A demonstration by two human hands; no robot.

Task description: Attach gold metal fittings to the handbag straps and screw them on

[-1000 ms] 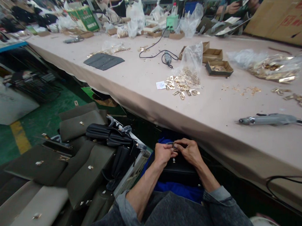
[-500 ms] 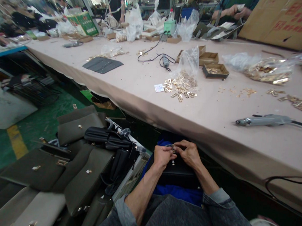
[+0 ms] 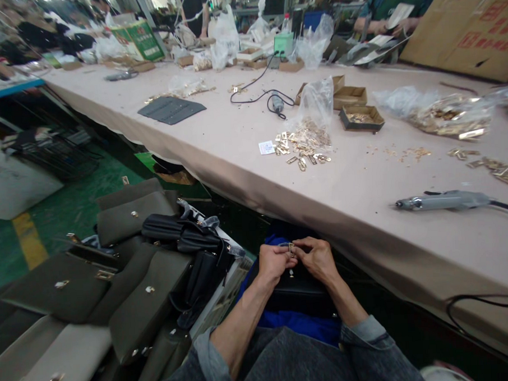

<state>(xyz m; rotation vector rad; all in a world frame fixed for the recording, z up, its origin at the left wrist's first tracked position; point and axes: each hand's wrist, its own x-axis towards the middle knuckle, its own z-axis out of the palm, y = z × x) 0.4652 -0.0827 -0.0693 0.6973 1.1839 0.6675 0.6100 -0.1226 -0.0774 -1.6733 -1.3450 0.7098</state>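
Note:
My left hand (image 3: 273, 263) and my right hand (image 3: 320, 257) meet fingertip to fingertip below the table's front edge, both pinching a small metal clasp (image 3: 291, 247). Under them a black bag (image 3: 299, 288) rests on my lap over blue cloth (image 3: 299, 322); the clasp sits at the bag's top. How the clasp joins the bag is hidden by my fingers.
A grey electric screwdriver (image 3: 443, 201) lies on the pink table (image 3: 243, 140) to my right. Gold fittings (image 3: 305, 146) spill from a plastic bag. Several olive and black bags (image 3: 147, 257) are stacked at my left. Other people work at the far end.
The view has shifted slightly. My hands stay together on the clasp, with only small finger movement.

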